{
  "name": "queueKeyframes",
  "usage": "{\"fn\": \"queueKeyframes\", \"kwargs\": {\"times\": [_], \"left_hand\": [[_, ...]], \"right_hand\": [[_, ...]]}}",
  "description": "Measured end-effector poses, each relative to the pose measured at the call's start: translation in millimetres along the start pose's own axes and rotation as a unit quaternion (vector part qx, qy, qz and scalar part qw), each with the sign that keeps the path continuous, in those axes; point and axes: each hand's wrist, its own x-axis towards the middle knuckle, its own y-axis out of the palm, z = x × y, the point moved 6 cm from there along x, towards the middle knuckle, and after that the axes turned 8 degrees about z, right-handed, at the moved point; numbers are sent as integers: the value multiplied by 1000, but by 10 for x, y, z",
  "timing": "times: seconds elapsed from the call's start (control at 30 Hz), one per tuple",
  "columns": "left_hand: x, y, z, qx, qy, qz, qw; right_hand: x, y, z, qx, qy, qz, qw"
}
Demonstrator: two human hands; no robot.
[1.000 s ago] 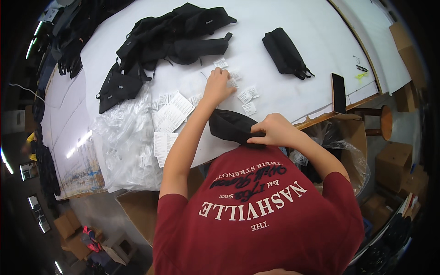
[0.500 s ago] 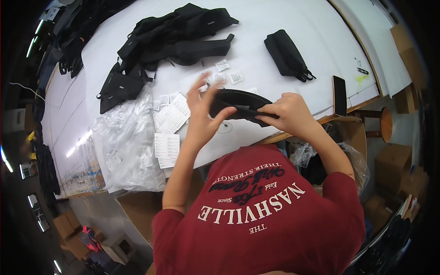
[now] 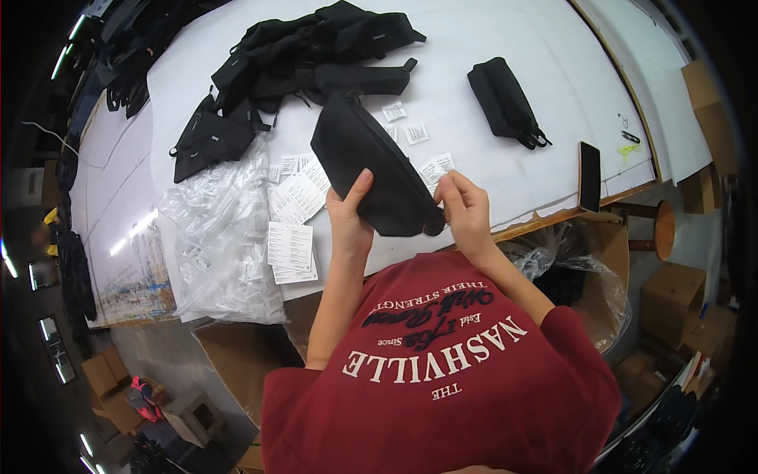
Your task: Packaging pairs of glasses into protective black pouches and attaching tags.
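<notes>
A black zippered pouch is held up over the near table edge, tilted, its zipper running along the right side. My left hand is closed on its lower left side, thumb over the front and the other fingers hidden behind. At the pouch's lower right end, my right hand pinches by the zipper's end; whether it grips the zipper pull or the fabric is too small to tell. Beyond lie a pile of black bags and a separate black pouch. Small white packets rest behind the held pouch.
Printed paper slips and a heap of clear plastic bags lie left of my hands. A phone is at the right table edge, near small snips. Below stand an open carton and a wooden stool.
The pouch has turned from edge-on to upright, its broad face now showing. My left hand, loose and moving before, has closed on it; my right hand has moved down and left to its end.
</notes>
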Motion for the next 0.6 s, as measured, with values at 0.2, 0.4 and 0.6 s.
{"fn": "queueKeyframes", "kwargs": {"times": [0.2,0.4,0.6], "left_hand": [[-161,79,132,123,-131,157,971],[-246,153,171,139,-163,145,966],[-143,184,89,89,-116,85,986]], "right_hand": [[358,-85,115,140,-44,18,989],[461,-254,323,78,-132,-66,986],[354,-121,464,-57,-160,-36,985]]}}
